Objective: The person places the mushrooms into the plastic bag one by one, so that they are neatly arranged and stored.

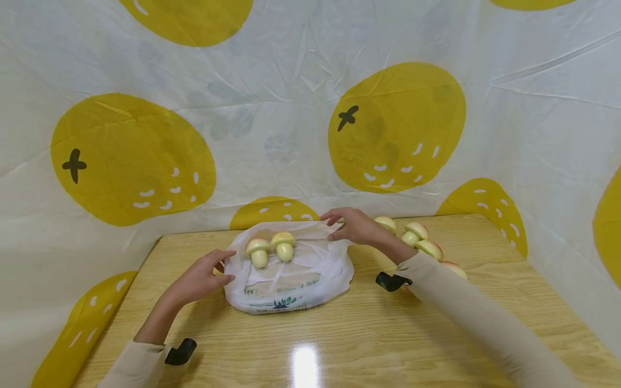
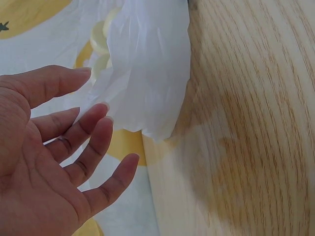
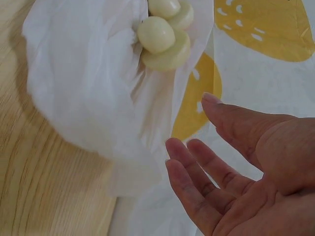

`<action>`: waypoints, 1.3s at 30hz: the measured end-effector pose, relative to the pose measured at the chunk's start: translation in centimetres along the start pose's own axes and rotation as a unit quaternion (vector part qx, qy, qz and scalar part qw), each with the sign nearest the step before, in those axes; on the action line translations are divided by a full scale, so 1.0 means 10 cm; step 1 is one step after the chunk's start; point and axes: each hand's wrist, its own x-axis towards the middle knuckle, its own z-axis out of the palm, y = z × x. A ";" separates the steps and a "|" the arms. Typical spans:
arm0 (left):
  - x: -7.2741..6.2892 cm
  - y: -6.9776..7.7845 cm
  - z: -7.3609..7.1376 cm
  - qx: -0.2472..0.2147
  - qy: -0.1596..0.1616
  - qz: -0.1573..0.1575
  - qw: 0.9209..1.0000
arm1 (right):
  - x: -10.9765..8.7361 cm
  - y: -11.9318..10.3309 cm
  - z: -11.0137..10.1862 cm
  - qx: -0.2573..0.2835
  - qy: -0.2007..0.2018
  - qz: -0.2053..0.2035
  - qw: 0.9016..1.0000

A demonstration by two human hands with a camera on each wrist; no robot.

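Observation:
A white plastic bag (image 1: 335,280) with green print lies on the wooden table, its mouth spread wide. Two toy mushrooms (image 1: 284,248), pale with rounded caps, sit side by side at the bag's mouth. My left hand (image 1: 196,281) is at the bag's left edge, thumb and fingers apart with nothing between them. In the left wrist view, its fingertips (image 2: 102,109) overlap the white plastic. At the far right edge of the bag is my right hand (image 1: 358,228), thumb spread from relaxed fingers. The right wrist view shows those fingertips (image 3: 173,146) beside the plastic, holding nothing.
Several more toy mushrooms (image 1: 430,249) lie on the table to the right, partly behind my right forearm. A white cloth (image 1: 281,145) with yellow fruit prints hangs behind and beside the wooden table (image 1: 242,345). Each sleeve cuff has a black device (image 1: 181,352) on it.

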 end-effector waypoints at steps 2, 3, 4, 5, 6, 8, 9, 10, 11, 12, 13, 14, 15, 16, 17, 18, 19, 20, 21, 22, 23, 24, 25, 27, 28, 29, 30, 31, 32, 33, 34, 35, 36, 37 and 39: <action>0.00 -0.01 0.00 0.000 0.000 0.000 1.000 | -0.04 0.04 -0.04 -0.004 0.007 0.006 1.000; 0.00 -0.01 0.00 0.000 0.001 -0.002 1.000 | -0.06 0.05 -0.06 -0.005 0.011 0.013 1.000; 0.00 -0.01 0.00 0.000 0.002 -0.003 1.000 | -0.08 0.07 -0.08 -0.004 0.013 0.019 1.000; 0.01 -0.01 0.00 0.000 0.003 -0.005 1.000 | -0.09 0.08 -0.10 -0.003 0.016 0.024 1.000; 0.01 -0.01 0.00 0.000 0.004 -0.006 1.000 | -0.11 0.10 -0.12 -0.003 0.018 0.030 0.999; 0.01 0.00 0.00 -0.002 0.005 -0.002 1.000 | -0.14 0.15 -0.16 -0.010 0.024 0.038 0.999; 0.01 0.00 0.01 -0.003 0.005 -0.003 1.000 | -0.16 0.18 -0.18 -0.015 0.026 0.041 0.999; 0.01 0.00 0.01 -0.004 0.006 -0.002 1.000 | -0.17 0.21 -0.20 -0.020 0.029 0.044 0.998; 0.00 0.01 0.01 -0.005 0.006 -0.001 1.000 | -0.17 0.24 -0.22 -0.027 0.032 0.046 0.998; 0.00 0.01 0.01 -0.006 0.006 0.000 1.000 | -0.18 0.28 -0.24 -0.035 0.035 0.049 0.998; 0.00 0.01 0.01 -0.007 0.005 0.001 1.000 | -0.19 0.30 -0.27 -0.042 0.038 0.050 0.997; 0.00 0.02 0.00 -0.008 0.004 -0.001 1.000 | -0.20 0.33 -0.29 -0.045 0.039 0.054 0.997; 0.00 0.02 0.00 -0.009 0.004 -0.004 1.000 | -0.21 0.35 -0.31 -0.049 0.041 0.058 0.996; -0.01 0.02 0.00 -0.009 0.003 -0.003 1.000 | -0.23 0.36 -0.33 -0.053 0.043 0.061 0.996; -0.01 0.02 -0.01 -0.010 0.002 -0.004 1.000 | -0.25 0.37 -0.35 -0.058 0.043 0.064 0.995; -0.01 0.02 -0.01 -0.010 0.001 -0.003 1.000 | -0.27 0.38 -0.37 -0.062 0.042 0.066 0.995; -0.01 0.02 -0.01 -0.011 0.001 -0.003 1.000 | -0.29 0.39 -0.39 -0.065 0.042 0.069 0.995; -0.01 0.02 -0.01 -0.012 0.000 -0.003 1.000 | -0.30 0.40 -0.40 -0.067 0.042 0.073 0.994; -0.01 0.02 0.00 -0.013 0.000 -0.004 1.000 | -0.32 0.42 -0.42 -0.071 0.042 0.075 0.994; 0.00 0.02 0.00 -0.013 -0.001 -0.004 1.000 | -0.34 0.43 -0.43 -0.074 0.042 0.076 0.993; 0.00 0.01 0.00 -0.013 -0.001 -0.005 1.000 | -0.36 0.45 -0.44 -0.077 0.042 0.078 0.993; 0.00 0.01 0.00 -0.013 -0.001 -0.005 1.000 | -0.37 0.47 -0.45 -0.080 0.042 0.079 0.993; 0.00 0.01 0.00 -0.013 -0.001 -0.005 1.000 | -0.38 0.49 -0.46 -0.083 0.043 0.080 0.992; 0.00 0.00 0.00 -0.013 0.000 -0.006 1.000 | -0.41 0.52 -0.49 -0.091 0.046 0.081 0.992; 0.00 0.00 0.01 -0.013 0.001 -0.006 1.000 | -0.42 0.53 -0.50 -0.095 0.048 0.082 0.991; 0.00 0.00 0.01 -0.014 0.002 -0.006 1.000 | -0.43 0.54 -0.51 -0.100 0.049 0.083 0.990; 0.00 0.00 0.01 -0.015 0.002 -0.006 1.000 | -0.43 0.55 -0.52 -0.105 0.051 0.084 0.990; 0.00 -0.01 0.01 -0.016 0.003 -0.006 1.000 | -0.44 0.56 -0.54 -0.108 0.052 0.086 0.989; 0.00 -0.01 0.01 -0.017 0.003 -0.006 1.000 | -0.45 0.56 -0.55 -0.111 0.053 0.088 0.988; 0.00 -0.01 0.01 -0.019 0.003 -0.006 1.000 | -0.46 0.57 -0.56 -0.114 0.053 0.090 0.988; 0.00 -0.01 0.01 -0.020 0.003 -0.007 1.000 | -0.46 0.57 -0.57 -0.116 0.053 0.091 0.988; 0.00 -0.01 0.01 -0.021 0.002 -0.007 1.000 | -0.47 0.57 -0.58 -0.117 0.052 0.092 0.987; -0.01 -0.01 0.01 -0.022 0.002 -0.008 1.000 | -0.47 0.58 -0.59 -0.117 0.050 0.095 0.987; -0.01 0.00 0.00 -0.024 0.002 -0.009 1.000 | -0.48 0.58 -0.60 -0.116 0.049 0.097 0.987; -0.01 -0.01 0.00 -0.025 0.001 -0.010 1.000 | -0.49 0.59 -0.61 -0.115 0.044 0.102 0.987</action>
